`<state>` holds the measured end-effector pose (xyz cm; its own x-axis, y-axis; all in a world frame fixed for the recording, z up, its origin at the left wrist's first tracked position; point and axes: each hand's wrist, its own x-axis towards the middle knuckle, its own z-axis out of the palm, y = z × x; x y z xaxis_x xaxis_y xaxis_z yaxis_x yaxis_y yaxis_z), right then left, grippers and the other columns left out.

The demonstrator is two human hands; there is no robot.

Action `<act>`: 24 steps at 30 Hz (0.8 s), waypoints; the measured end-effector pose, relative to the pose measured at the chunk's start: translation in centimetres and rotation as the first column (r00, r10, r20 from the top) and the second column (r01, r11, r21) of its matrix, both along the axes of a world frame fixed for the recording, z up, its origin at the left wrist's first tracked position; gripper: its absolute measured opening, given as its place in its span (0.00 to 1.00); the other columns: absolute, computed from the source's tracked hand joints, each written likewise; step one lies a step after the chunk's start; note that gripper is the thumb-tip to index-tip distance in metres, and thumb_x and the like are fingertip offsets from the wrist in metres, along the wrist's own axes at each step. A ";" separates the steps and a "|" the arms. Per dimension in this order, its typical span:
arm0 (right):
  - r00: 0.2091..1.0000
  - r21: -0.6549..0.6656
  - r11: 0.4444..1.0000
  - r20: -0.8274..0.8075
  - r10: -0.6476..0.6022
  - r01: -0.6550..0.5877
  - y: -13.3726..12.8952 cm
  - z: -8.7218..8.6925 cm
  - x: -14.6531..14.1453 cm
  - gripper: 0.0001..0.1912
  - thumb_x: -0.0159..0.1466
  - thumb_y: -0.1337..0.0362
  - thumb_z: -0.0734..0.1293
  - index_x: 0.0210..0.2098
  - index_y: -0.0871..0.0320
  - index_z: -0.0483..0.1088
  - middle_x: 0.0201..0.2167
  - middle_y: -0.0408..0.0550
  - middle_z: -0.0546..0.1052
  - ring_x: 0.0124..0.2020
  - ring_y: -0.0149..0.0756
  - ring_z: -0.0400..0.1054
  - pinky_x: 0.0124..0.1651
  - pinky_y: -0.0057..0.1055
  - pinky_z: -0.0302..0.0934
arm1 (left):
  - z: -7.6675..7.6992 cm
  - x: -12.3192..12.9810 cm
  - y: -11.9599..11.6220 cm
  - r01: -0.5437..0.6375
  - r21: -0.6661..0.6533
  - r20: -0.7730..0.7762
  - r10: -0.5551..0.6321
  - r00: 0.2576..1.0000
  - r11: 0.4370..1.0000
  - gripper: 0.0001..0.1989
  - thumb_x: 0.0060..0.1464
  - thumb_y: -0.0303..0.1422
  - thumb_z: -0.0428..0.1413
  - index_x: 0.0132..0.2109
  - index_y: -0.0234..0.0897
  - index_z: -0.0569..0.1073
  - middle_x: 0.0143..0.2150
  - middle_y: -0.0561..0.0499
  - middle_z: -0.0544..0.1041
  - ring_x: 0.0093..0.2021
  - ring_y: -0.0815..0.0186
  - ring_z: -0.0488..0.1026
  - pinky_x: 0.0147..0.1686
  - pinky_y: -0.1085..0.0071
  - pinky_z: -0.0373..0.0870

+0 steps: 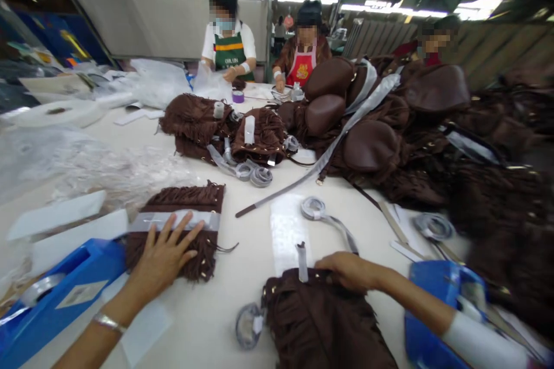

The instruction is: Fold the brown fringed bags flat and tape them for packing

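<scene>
My left hand (167, 251) lies flat with its fingers spread on a dark brown fringed piece (177, 197), which has a grey, plastic-looking band across it. At the lower middle, my right hand (346, 271) grips the top edge of a brown fringed bag (315, 317); some of its fingertips are hidden behind the material. A short wrapped tab (302, 262) stands up from that bag's edge. Beside it on the left rests a coiled, plastic-wrapped strap (249, 326). Another coiled strap (314, 208) lies beyond my right hand, on a clear plastic sheet (285, 230).
A blue tape dispenser (82, 294) stands at the left, and another blue dispenser (426, 311) at the right. Brown bags (372, 147) are heaped at the back right. Clear plastic bags (104, 161) cover the left side. Several people (229, 49) are across the table.
</scene>
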<state>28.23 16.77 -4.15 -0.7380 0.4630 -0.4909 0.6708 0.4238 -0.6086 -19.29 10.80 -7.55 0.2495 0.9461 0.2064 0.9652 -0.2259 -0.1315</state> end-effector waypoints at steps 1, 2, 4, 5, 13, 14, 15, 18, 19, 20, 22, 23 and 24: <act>1.000 0.011 1.000 0.012 0.008 -0.009 0.0 0.1 0.0 0.22 0.55 0.72 0.62 0.47 0.52 0.75 0.44 0.46 0.80 0.46 0.41 0.73 0.48 0.30 0.61 | 0.2 -0.5 0.4 0.008 -0.009 0.020 -0.008 1.000 1.000 0.26 0.64 0.35 0.47 0.68 0.46 0.57 0.73 0.45 0.48 0.72 0.41 0.39 0.63 0.33 0.41; 1.000 0.018 1.000 0.026 0.017 -0.017 0.0 0.2 0.1 0.22 0.56 0.72 0.62 0.47 0.53 0.74 0.45 0.47 0.79 0.47 0.42 0.72 0.48 0.30 0.61 | 0.5 -0.5 0.7 0.000 -0.006 0.051 0.000 0.999 1.000 0.25 0.65 0.34 0.45 0.67 0.46 0.59 0.73 0.45 0.49 0.72 0.40 0.40 0.63 0.32 0.42; 0.999 0.019 1.000 0.052 0.015 -0.016 0.0 0.6 0.1 0.22 0.57 0.71 0.63 0.50 0.53 0.73 0.46 0.48 0.78 0.48 0.43 0.72 0.49 0.32 0.61 | 1.2 1.0 0.7 -0.006 0.021 0.159 0.003 0.987 1.000 0.23 0.65 0.33 0.44 0.65 0.40 0.64 0.72 0.43 0.51 0.71 0.39 0.42 0.63 0.33 0.44; 0.998 0.012 1.000 0.057 0.010 -0.010 0.0 0.8 0.1 0.22 0.57 0.70 0.64 0.51 0.53 0.71 0.46 0.49 0.78 0.48 0.43 0.71 0.49 0.32 0.61 | 1.6 2.5 0.3 -0.006 0.036 0.248 -0.003 0.969 0.999 0.22 0.64 0.34 0.44 0.63 0.38 0.65 0.71 0.42 0.53 0.71 0.41 0.44 0.64 0.36 0.45; 0.978 0.081 0.994 -0.202 -0.058 0.076 -1.1 2.4 0.6 0.17 0.55 0.73 0.65 0.44 0.57 0.71 0.43 0.48 0.74 0.46 0.40 0.67 0.50 0.33 0.60 | 1.7 17.0 -2.1 0.454 -0.442 0.855 0.212 0.473 0.773 0.24 0.64 0.45 0.47 0.64 0.44 0.63 0.64 0.46 0.67 0.61 0.60 0.66 0.58 0.64 0.65; 0.967 0.049 0.994 -0.244 -0.080 0.095 -1.3 3.1 0.6 0.16 0.56 0.73 0.65 0.44 0.58 0.71 0.42 0.47 0.74 0.45 0.39 0.67 0.49 0.32 0.60 | 1.7 17.6 -1.6 0.513 -0.463 0.869 0.256 0.424 0.723 0.25 0.63 0.45 0.48 0.64 0.43 0.64 0.63 0.46 0.68 0.60 0.59 0.67 0.58 0.64 0.64; 0.954 -0.006 0.994 -0.279 -0.108 0.111 -1.6 3.8 0.5 0.16 0.57 0.73 0.64 0.44 0.58 0.71 0.41 0.46 0.74 0.44 0.38 0.67 0.48 0.31 0.60 | 1.8 17.8 -0.9 0.576 -0.472 0.878 0.293 0.379 0.667 0.25 0.63 0.46 0.49 0.63 0.42 0.65 0.61 0.46 0.70 0.59 0.58 0.67 0.58 0.64 0.63; 0.926 -0.176 0.977 -0.335 -0.172 0.117 -2.0 5.9 0.5 0.12 0.61 0.71 0.63 0.44 0.59 0.72 0.38 0.45 0.75 0.40 0.34 0.68 0.43 0.26 0.61 | 2.2 17.7 0.8 0.790 -0.441 0.874 0.402 0.271 0.426 0.24 0.61 0.48 0.51 0.58 0.40 0.71 0.54 0.47 0.76 0.55 0.56 0.70 0.56 0.63 0.63; 0.921 -0.203 0.973 -0.346 -0.178 0.112 -2.0 6.2 0.5 0.11 0.62 0.70 0.63 0.44 0.59 0.72 0.37 0.44 0.75 0.40 0.34 0.68 0.42 0.25 0.61 | 2.4 17.7 1.2 0.841 -0.421 0.862 0.437 0.256 0.340 0.24 0.60 0.48 0.53 0.57 0.39 0.73 0.52 0.48 0.77 0.54 0.56 0.70 0.56 0.63 0.63; 0.918 -0.212 0.971 -0.355 -0.179 0.107 -1.9 6.4 0.6 0.10 0.62 0.69 0.64 0.44 0.60 0.72 0.37 0.44 0.75 0.39 0.34 0.68 0.42 0.25 0.61 | 2.5 17.6 1.4 0.870 -0.411 0.847 0.468 0.254 0.272 0.24 0.58 0.48 0.55 0.55 0.39 0.73 0.51 0.48 0.77 0.53 0.56 0.70 0.55 0.63 0.63; 0.918 -0.215 0.972 -0.357 -0.173 0.099 -1.6 6.3 0.7 0.10 0.62 0.69 0.64 0.43 0.60 0.72 0.37 0.44 0.75 0.39 0.33 0.68 0.42 0.24 0.60 | 2.6 17.7 1.5 0.883 -0.427 0.814 0.507 0.282 0.195 0.25 0.53 0.48 0.59 0.53 0.39 0.74 0.48 0.49 0.78 0.51 0.56 0.71 0.53 0.63 0.64; 0.923 -0.223 0.971 -0.347 -0.167 0.091 -1.4 6.2 0.8 0.10 0.62 0.69 0.65 0.43 0.60 0.72 0.36 0.43 0.74 0.38 0.32 0.68 0.41 0.23 0.60 | 2.7 17.8 1.4 0.876 -0.447 0.805 0.508 0.306 0.181 0.25 0.50 0.47 0.62 0.52 0.39 0.75 0.47 0.50 0.78 0.50 0.56 0.71 0.52 0.64 0.64; 0.931 -0.237 0.968 -0.329 -0.157 0.079 -1.2 6.0 0.9 0.10 0.62 0.69 0.65 0.43 0.59 0.72 0.36 0.43 0.75 0.37 0.31 0.68 0.40 0.23 0.60 | 2.8 17.9 1.3 0.864 -0.471 0.801 0.498 0.333 0.181 0.24 0.48 0.46 0.63 0.49 0.38 0.75 0.45 0.50 0.78 0.49 0.57 0.70 0.52 0.65 0.64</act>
